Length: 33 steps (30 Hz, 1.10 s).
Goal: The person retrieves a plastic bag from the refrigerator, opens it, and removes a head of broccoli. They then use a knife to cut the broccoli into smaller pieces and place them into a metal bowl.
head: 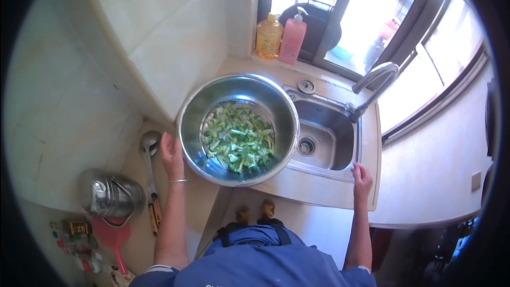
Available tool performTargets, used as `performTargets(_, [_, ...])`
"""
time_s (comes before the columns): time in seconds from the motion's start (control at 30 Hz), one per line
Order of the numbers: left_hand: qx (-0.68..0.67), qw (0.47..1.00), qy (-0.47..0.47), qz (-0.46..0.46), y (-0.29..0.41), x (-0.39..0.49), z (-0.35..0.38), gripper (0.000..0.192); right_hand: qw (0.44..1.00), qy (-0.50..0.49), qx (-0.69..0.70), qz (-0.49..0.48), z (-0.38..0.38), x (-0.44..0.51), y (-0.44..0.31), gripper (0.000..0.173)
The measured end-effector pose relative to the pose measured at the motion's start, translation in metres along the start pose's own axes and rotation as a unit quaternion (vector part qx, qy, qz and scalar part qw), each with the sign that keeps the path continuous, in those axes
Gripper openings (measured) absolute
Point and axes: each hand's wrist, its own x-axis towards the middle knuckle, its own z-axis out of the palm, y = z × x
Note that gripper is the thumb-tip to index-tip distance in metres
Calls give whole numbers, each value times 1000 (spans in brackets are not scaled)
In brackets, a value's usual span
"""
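A large stainless steel basin [285, 127] stands on the counter, overlapping the sink's left side. Cut broccoli florets and stem pieces [243, 143] cover its bottom. My left hand [172, 157], with a bangle at the wrist, is beside the basin's left rim. Its fingers are apart and grip nothing; whether they touch the rim is unclear. My right hand [361, 179] hovers by the front right corner of the stainless steel sink [324, 143]. Its fingers are loosely curled, and nothing shows in them.
A curved faucet [376, 83] rises behind the sink, near a metal drain strainer [306, 85]. On the sill stand a yellow bottle [269, 40] and a pink pump bottle [293, 40]. To the left lie ladles [150, 159], a lidded metal pot [113, 193] and a pink dustpan-shaped scoop [113, 235].
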Motion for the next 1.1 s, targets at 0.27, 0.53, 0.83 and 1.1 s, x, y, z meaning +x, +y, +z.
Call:
performTargets(0.27, [-103,977,-141,122,88,-94,5,38,956,110,-273,-13,-114,-178,104,10])
performTargets(0.53, [-159,856,-491,-7,152,-346,144,31,956,12,-268,121,-227,-331,156,12])
performTargets(0.83, [-188,701,-686,-49,218,-629,258,30,921,103,-225,301,-393,-436,221,19])
performTargets(1.1, [-182,677,-713,3,230,-755,395,28,916,251,-225,220,-538,-370,305,15])
